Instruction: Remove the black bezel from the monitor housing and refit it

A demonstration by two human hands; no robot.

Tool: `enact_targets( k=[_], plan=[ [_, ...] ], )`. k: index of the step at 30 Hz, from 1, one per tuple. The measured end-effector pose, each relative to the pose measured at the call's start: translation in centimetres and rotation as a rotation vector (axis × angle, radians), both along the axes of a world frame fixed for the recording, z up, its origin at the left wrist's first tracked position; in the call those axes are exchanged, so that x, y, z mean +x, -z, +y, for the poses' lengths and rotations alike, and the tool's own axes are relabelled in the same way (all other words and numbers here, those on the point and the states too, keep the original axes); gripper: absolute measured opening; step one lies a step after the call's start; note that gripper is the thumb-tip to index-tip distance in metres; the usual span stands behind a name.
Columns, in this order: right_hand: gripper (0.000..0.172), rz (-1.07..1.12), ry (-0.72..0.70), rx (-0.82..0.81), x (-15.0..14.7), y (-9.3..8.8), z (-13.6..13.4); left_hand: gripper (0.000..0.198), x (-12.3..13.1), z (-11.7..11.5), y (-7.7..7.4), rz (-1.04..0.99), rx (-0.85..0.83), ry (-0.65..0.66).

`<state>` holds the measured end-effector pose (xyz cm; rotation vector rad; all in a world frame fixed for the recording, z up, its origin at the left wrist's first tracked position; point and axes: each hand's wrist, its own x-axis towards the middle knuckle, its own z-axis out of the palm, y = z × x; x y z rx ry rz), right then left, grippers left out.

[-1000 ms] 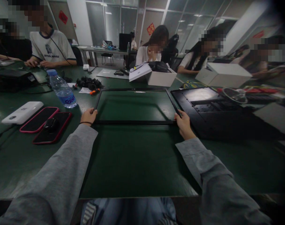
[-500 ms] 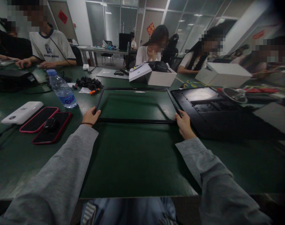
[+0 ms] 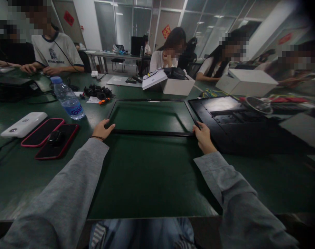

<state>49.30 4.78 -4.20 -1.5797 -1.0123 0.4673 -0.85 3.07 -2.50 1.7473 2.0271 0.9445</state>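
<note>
A thin black rectangular bezel [image 3: 152, 133], like the front frame of a monitor, is held low over the green table, with the tabletop showing through its opening. My left hand [image 3: 102, 130] grips its near left corner; the thumb sticks out over the edge and the fingers are partly hidden behind the side bar. At the near right corner, my right hand [image 3: 203, 137] pinches the side bar between thumb and fingers. Close to the right hand lies a large black panel [image 3: 225, 133], apparently a monitor's back or body, flat on the table.
Left of me are a water bottle [image 3: 68, 100], a white power bank [image 3: 25, 124] and red-edged phones [image 3: 43, 132]. Black cables [image 3: 97, 92] lie beyond the bezel. White boxes [image 3: 179, 86] stand farther back. Several people sit around the table.
The bezel's far side has dropped slightly, and its left side has shifted a little. My left hand has moved slightly right, its thumb now more stretched out. My right hand stays in place.
</note>
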Motion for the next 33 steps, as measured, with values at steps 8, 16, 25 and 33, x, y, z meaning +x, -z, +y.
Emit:
enact_targets(
  k=[8,16,25,33],
  plan=[
    [0.052,-0.027,-0.002,-0.018,0.7,0.5,0.3,0.069,0.0,-0.1,0.3,0.034,0.001,0.055],
    [0.046,0.027,-0.003,-0.014,0.6,0.3,0.1,0.076,-0.1,-0.1,0.7,0.059,-0.006,0.133],
    [0.041,0.032,-0.003,-0.012,0.3,-0.2,-0.2,0.068,0.5,-0.5,0.3,0.112,0.010,0.279],
    [0.034,0.058,0.004,-0.007,0.0,-0.7,-0.4,0.041,1.0,-0.9,-0.3,0.128,-0.041,0.318]
  ],
)
